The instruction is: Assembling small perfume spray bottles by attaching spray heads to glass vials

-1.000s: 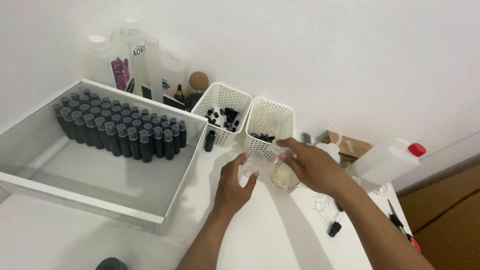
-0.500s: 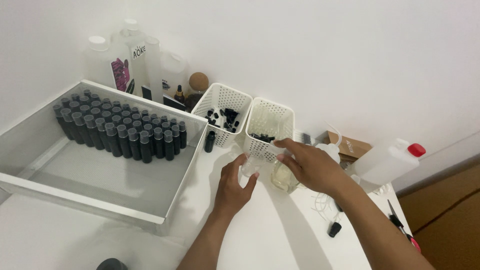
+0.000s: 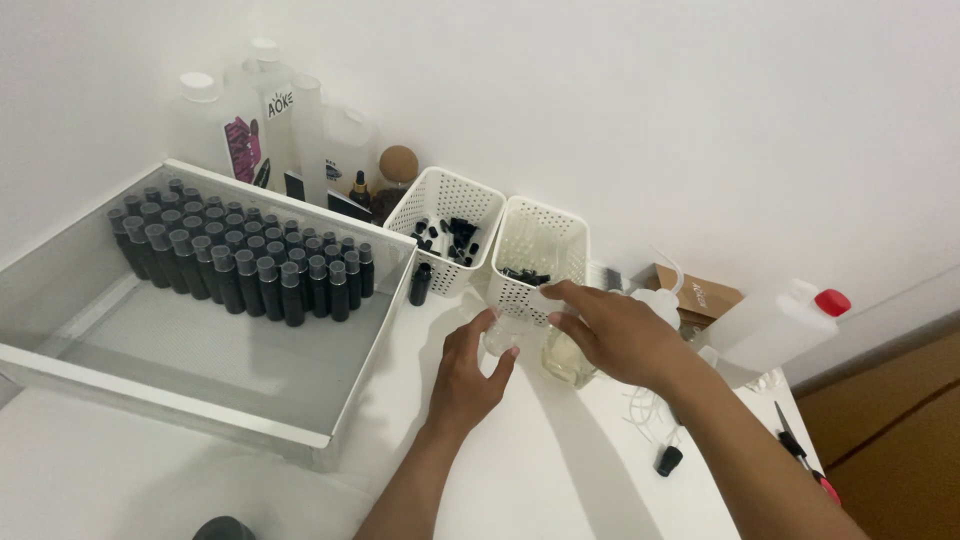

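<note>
On the white surface [image 3: 560, 470], the left hand [image 3: 470, 375] curls around a small clear bottle [image 3: 500, 335], its fingers half closed about the near side with the thumb on the left and the fingertips on the right. The bottle stands upright just in front of the right-hand white basket [image 3: 545, 240]. The right hand [image 3: 615, 335] comes in from the right, palm down; its fingers [image 3: 560, 292] are pinched together over the mouth of the bottle, and whatever they hold there is too small to tell. Under that hand, just to the right of the small bottle, stands a clear glass jar [image 3: 568, 358] with a pale yellowish liquid, partly hidden by the palm.

Two perforated white baskets stand side by side toward the wall: the left-hand basket [image 3: 440, 205] holds loose black caps, and the right-hand one holds a few black pieces at its bottom. A single black-capped bottle [image 3: 420, 284] stands between the left-hand basket and the large clear tray [image 3: 200, 380] on the left. In the far part of the tray stand rows of dark bottles [image 3: 240, 255] with black caps. Behind the tray, against the wall, are several tall white plastic bottles [image 3: 230, 120]. To the right lie a white jug with a red cap [image 3: 775, 320], a small cardboard box [image 3: 695, 292], a loose black cap [image 3: 669, 460] and red-handled scissors [image 3: 800, 455] at the surface's edge.
</note>
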